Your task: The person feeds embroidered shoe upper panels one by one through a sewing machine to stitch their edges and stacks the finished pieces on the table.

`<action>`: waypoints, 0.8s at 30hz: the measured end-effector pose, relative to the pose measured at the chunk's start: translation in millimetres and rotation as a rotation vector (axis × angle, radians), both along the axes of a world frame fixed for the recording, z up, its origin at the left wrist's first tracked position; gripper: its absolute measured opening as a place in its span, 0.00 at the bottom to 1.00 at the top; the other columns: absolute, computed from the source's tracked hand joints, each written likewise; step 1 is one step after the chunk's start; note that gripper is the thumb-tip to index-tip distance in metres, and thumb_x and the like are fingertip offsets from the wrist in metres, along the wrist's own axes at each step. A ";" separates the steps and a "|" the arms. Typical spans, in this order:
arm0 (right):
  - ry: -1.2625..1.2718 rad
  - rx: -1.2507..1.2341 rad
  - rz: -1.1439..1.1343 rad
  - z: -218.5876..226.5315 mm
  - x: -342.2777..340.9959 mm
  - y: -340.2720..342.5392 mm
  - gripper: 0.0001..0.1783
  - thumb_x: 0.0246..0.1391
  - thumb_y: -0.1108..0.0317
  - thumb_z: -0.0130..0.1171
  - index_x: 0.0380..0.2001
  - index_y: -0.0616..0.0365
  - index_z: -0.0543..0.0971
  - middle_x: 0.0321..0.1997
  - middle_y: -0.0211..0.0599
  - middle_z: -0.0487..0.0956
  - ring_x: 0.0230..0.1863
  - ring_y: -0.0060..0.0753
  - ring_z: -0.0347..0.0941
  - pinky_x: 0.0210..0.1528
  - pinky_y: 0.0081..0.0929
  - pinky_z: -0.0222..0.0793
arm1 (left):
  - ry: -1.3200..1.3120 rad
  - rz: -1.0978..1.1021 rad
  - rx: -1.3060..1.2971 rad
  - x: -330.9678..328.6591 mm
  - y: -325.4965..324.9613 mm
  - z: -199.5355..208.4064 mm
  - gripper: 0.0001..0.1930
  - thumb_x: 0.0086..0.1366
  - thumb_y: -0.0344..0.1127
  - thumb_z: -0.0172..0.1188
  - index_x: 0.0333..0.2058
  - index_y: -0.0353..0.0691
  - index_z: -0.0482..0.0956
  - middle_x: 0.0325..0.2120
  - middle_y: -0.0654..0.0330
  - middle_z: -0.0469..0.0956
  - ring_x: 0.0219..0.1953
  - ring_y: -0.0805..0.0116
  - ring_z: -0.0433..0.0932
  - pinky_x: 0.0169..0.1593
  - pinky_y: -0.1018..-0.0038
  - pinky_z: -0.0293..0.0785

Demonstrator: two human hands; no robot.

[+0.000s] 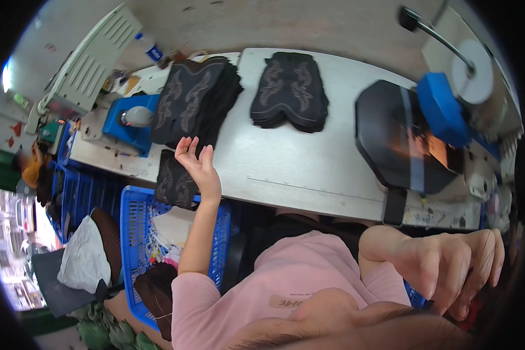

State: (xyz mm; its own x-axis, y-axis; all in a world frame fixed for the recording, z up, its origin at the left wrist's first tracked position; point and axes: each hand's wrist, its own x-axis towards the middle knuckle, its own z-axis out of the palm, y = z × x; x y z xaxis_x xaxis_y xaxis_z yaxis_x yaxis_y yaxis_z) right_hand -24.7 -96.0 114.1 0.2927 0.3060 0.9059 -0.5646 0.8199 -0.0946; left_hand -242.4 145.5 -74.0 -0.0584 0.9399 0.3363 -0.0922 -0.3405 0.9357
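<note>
My left hand (198,166) is raised, palm partly turned up, its fingers loosely bent and apart with nothing in them. Just beyond its fingertips stands a tall stack of black panels (186,96) with pale scroll stitching. Beside the wrist, another black stitched panel (175,182) lies at the table's front edge, partly hidden by the hand. A second, lower stack of such panels (290,90) with a notched near end lies mid-table. My right hand (449,262) is lifted at the lower right, close to the camera, fingers spread and bent, no object visible in it.
On the white table (286,166), a machine with a dark eight-sided plate (391,134) and blue head (443,108) stands at right. Another blue-based machine (128,122) is at left. Below it sits a blue basket (133,251) of odds and ends, beside a chair with white paper (86,256).
</note>
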 end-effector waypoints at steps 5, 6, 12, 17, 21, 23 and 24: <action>-0.038 0.069 -0.102 -6.0 6.4 -42.9 0.26 0.45 0.75 0.68 0.44 0.60 0.64 0.38 0.41 0.70 0.32 0.36 0.74 0.27 0.42 0.84 | 0.111 -0.221 0.016 47.9 -27.3 -6.7 0.31 0.59 0.23 0.58 0.59 0.40 0.54 0.58 0.53 0.56 0.60 0.59 0.62 0.59 0.61 0.63; -0.039 0.093 -0.114 -8.6 9.7 -47.4 0.25 0.45 0.75 0.67 0.44 0.60 0.65 0.38 0.41 0.70 0.32 0.36 0.74 0.27 0.41 0.84 | 0.104 -0.217 0.021 57.0 -30.0 -11.7 0.31 0.59 0.23 0.58 0.59 0.40 0.54 0.58 0.53 0.56 0.60 0.59 0.62 0.59 0.61 0.63; -0.043 0.098 -0.296 -1.6 9.0 -96.1 0.21 0.51 0.72 0.63 0.46 0.61 0.67 0.43 0.40 0.70 0.37 0.33 0.73 0.28 0.37 0.82 | 0.498 -0.369 0.186 123.5 -35.6 -16.8 0.33 0.53 0.25 0.62 0.57 0.37 0.58 0.55 0.51 0.56 0.58 0.54 0.62 0.59 0.60 0.63; -0.039 0.144 -0.393 -8.1 12.7 -122.1 0.21 0.53 0.67 0.63 0.47 0.59 0.68 0.42 0.39 0.71 0.41 0.31 0.72 0.28 0.38 0.83 | 0.872 -0.333 0.620 159.7 -20.0 -35.6 0.29 0.51 0.28 0.66 0.52 0.35 0.66 0.51 0.44 0.62 0.56 0.43 0.62 0.59 0.57 0.62; -0.032 0.147 -0.400 -0.9 16.8 -137.4 0.20 0.52 0.68 0.63 0.45 0.59 0.69 0.39 0.40 0.72 0.37 0.32 0.74 0.26 0.38 0.83 | 1.000 -0.304 0.728 172.1 2.5 -56.9 0.20 0.51 0.32 0.68 0.43 0.38 0.73 0.49 0.47 0.67 0.54 0.47 0.67 0.55 0.59 0.67; -0.007 0.151 -0.423 0.0 16.8 -141.8 0.19 0.51 0.69 0.64 0.45 0.59 0.69 0.38 0.41 0.73 0.35 0.33 0.74 0.26 0.38 0.83 | 1.033 -0.335 0.707 174.8 8.8 -56.6 0.19 0.51 0.33 0.68 0.42 0.39 0.73 0.48 0.50 0.68 0.53 0.49 0.68 0.53 0.60 0.69; -0.004 0.153 -0.439 -0.3 17.1 -143.6 0.19 0.51 0.69 0.64 0.45 0.59 0.69 0.38 0.41 0.73 0.36 0.33 0.74 0.26 0.38 0.83 | 1.069 -0.345 0.677 175.8 10.8 -57.5 0.19 0.51 0.33 0.68 0.41 0.39 0.74 0.47 0.53 0.69 0.52 0.51 0.69 0.51 0.62 0.70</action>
State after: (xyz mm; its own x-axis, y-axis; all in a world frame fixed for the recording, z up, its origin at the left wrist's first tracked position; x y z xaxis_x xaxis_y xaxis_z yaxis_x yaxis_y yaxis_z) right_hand -7.6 -239.5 113.9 0.3609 0.0166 0.9325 -0.1609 0.9860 0.0447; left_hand -66.6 156.3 -131.4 0.7376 0.4806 0.4743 0.4077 -0.8769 0.2544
